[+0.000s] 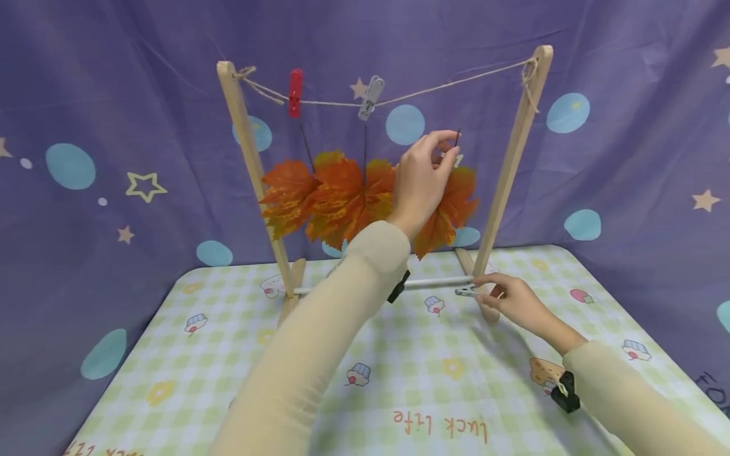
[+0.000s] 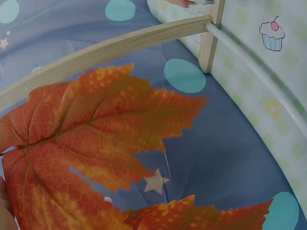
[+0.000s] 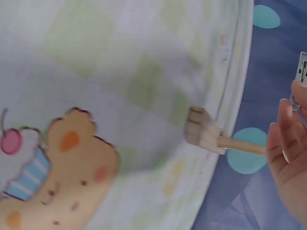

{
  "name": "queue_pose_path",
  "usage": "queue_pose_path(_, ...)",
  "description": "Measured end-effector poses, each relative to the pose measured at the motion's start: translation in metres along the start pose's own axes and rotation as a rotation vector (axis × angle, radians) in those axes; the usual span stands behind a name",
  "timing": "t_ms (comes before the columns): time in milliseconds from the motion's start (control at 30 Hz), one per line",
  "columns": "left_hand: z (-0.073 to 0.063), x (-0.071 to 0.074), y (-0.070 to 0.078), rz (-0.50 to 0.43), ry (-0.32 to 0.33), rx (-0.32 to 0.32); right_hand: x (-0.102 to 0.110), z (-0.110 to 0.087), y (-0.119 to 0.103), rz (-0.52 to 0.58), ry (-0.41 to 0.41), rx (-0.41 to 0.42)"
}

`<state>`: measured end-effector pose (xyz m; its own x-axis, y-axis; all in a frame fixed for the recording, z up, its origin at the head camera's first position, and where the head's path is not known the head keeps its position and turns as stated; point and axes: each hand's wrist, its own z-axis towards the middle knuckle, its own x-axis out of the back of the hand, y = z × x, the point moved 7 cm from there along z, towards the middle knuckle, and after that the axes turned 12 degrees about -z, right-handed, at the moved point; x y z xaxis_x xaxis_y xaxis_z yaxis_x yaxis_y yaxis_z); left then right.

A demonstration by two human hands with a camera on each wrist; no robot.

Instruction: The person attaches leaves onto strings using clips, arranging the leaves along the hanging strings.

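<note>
In the head view my left hand (image 1: pixel 421 177) pinches the thin dark stem of an orange artificial maple leaf (image 1: pixel 453 206), just below a sagging string (image 1: pixel 450 83). That leaf (image 2: pixel 91 124) fills much of the left wrist view. My right hand (image 1: pixel 516 304), lower down by the right post, holds a grey clothespin (image 1: pixel 465 292) between thumb and fingers. The same clothespin (image 3: pixel 302 69) shows at the right wrist view's edge. On the string, a red clothespin (image 1: pixel 295 94) and another grey clothespin (image 1: pixel 372 98) hold up more maple leaves (image 1: pixel 336 202) by their stems.
A wooden frame carries the string between its left post (image 1: pixel 248 145) and right post (image 1: pixel 513 152). A white rod (image 1: pixel 436 281) joins the posts near the bottom. The frame stands on a checked tablecloth (image 1: pixel 399 354), before a purple curtain (image 1: pixel 142 95).
</note>
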<state>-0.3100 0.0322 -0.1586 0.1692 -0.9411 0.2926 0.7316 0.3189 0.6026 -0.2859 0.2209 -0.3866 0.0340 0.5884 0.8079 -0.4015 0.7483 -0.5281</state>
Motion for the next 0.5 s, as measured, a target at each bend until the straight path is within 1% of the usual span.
queue_pose_path(100,0.003,0.001,0.002,0.024,-0.005,-0.013,0.009,0.003,-0.009,-0.017,0.054,0.026)
queue_pose_path(233,0.007,0.003,0.002,0.043,-0.001,-0.019,0.023,0.005,-0.019,-0.035,0.11,0.038)
queue_pose_path(500,0.015,0.006,0.002,0.091,0.027,-0.024,0.065,0.013,-0.04,-0.034,0.188,0.047)
